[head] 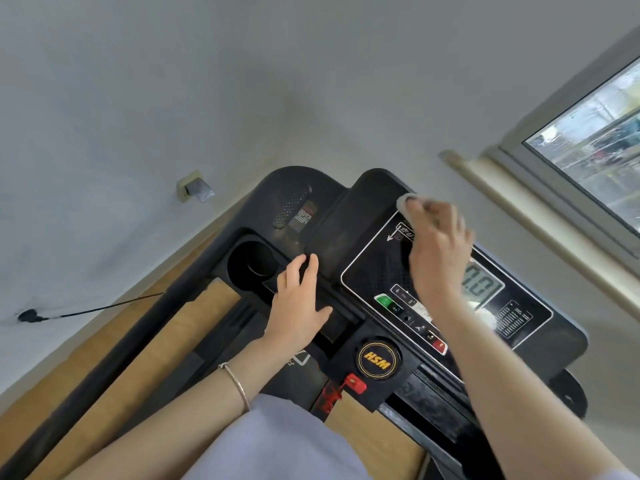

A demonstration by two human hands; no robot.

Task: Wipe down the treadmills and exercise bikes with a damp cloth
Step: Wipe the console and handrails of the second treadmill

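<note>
- Head view: a black treadmill console (367, 209) fills the middle, tilted, with its white-outlined control panel to the right of centre.
- The right hand (438, 247) reaches across that panel to its far left corner. Its fingers are bunched close together and bent down over a pale cloth (405, 204), gripping it against the console surface. The hand is motion-blurred, so finer detail of the grip cannot be told.
- The cloth shows only as a small light wad poking out past the fingertips, at the panel's far corner, touching the black surface.
- The left hand (298, 303) lies flat on the black ledge just left of the panel. Its fingers are straight and nearly side by side, the thumb spread out to the right, and it holds nothing. A thin bracelet (239, 386) circles that wrist.
- A round cup holder (252, 261) sits just left of the left hand's fingertips.
- On the panel, a grey digital display (483, 287) shows to the right of the right wrist. A green button (383, 301) and a red button (439, 346) stand at opposite ends of a row of controls.
- Nearer the person are a round yellow-lettered HSM badge (377, 360) and, just below it, a red safety clip (356, 382).
- Wooden floor (104, 358) shows beneath the frame on the left. A wall socket (194, 190) is on the far wall, and a window (595, 140) at far right.
</note>
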